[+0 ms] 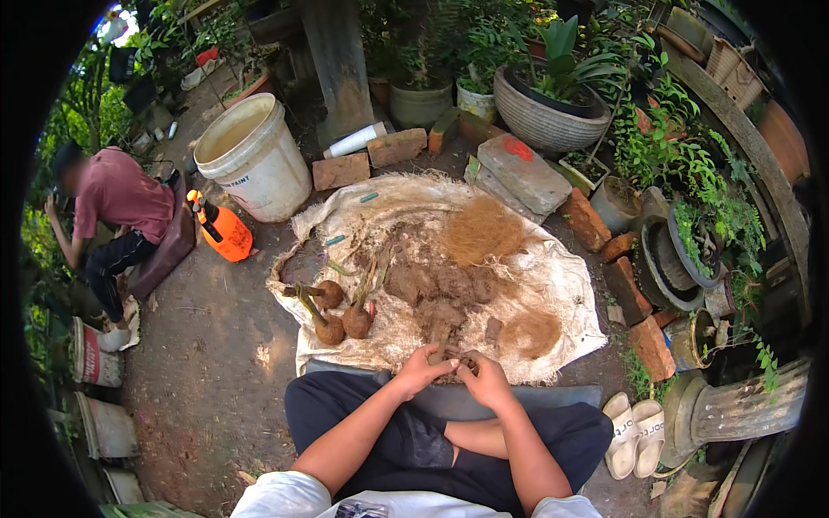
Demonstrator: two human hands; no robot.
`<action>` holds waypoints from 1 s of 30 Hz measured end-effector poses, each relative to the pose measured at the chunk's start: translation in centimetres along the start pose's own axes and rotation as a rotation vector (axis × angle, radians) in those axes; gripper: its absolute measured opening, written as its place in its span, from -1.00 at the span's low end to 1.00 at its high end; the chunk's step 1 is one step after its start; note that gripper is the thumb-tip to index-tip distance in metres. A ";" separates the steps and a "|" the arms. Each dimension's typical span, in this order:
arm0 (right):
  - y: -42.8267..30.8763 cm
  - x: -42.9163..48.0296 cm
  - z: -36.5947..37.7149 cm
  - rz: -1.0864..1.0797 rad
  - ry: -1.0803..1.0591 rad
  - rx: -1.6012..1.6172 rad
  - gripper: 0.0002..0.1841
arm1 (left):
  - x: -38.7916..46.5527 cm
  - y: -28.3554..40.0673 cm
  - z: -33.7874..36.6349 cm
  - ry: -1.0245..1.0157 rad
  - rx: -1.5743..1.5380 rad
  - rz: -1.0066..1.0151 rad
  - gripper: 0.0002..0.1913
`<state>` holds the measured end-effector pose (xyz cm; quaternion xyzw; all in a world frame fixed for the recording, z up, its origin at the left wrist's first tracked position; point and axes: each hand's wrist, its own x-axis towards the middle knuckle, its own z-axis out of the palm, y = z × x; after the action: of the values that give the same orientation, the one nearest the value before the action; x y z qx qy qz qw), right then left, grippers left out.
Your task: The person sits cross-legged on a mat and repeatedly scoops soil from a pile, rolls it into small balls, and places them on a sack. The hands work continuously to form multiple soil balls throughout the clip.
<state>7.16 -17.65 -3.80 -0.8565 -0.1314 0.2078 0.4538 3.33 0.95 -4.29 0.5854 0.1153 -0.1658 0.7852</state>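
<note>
My left hand [421, 371] and my right hand [484, 381] meet above the near edge of a white woven sack [570, 311]. Their fingers close on a small brown earthy clump [465, 366], largely hidden by them. Just beyond lies a heap of damp brown soil [447, 285]. To its left rest three round brown balls with green stems, one of them a front ball [330, 331]. A large mat of brown fibre [484, 230] and a smaller fibre mat [531, 333] lie right of the soil.
An orange spray bottle [227, 233] and a white paint bucket [259, 162] stand at the left. Bricks [651, 349], a stone block [524, 171] and potted plants [550, 103] border the sack. A person [126, 194] sits at far left. Slippers [635, 437] lie at right.
</note>
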 end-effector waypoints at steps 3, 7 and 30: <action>-0.2 0.4 -0.1 0.011 -0.022 -0.013 -0.60 | 0.1 0.0 -0.2 0.015 0.029 -0.069 -0.60; -1.0 0.7 0.3 0.047 0.004 -0.042 -0.65 | 0.3 -0.4 -0.6 0.105 0.066 -0.054 -0.63; 1.2 1.0 1.4 -0.010 0.120 0.220 -0.84 | 0.5 0.9 -1.3 0.244 -0.152 -0.089 -0.62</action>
<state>7.44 -16.87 -5.74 -0.8117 -0.0849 0.1671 0.5532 4.12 2.35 -4.04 0.5344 0.2478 -0.1187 0.7993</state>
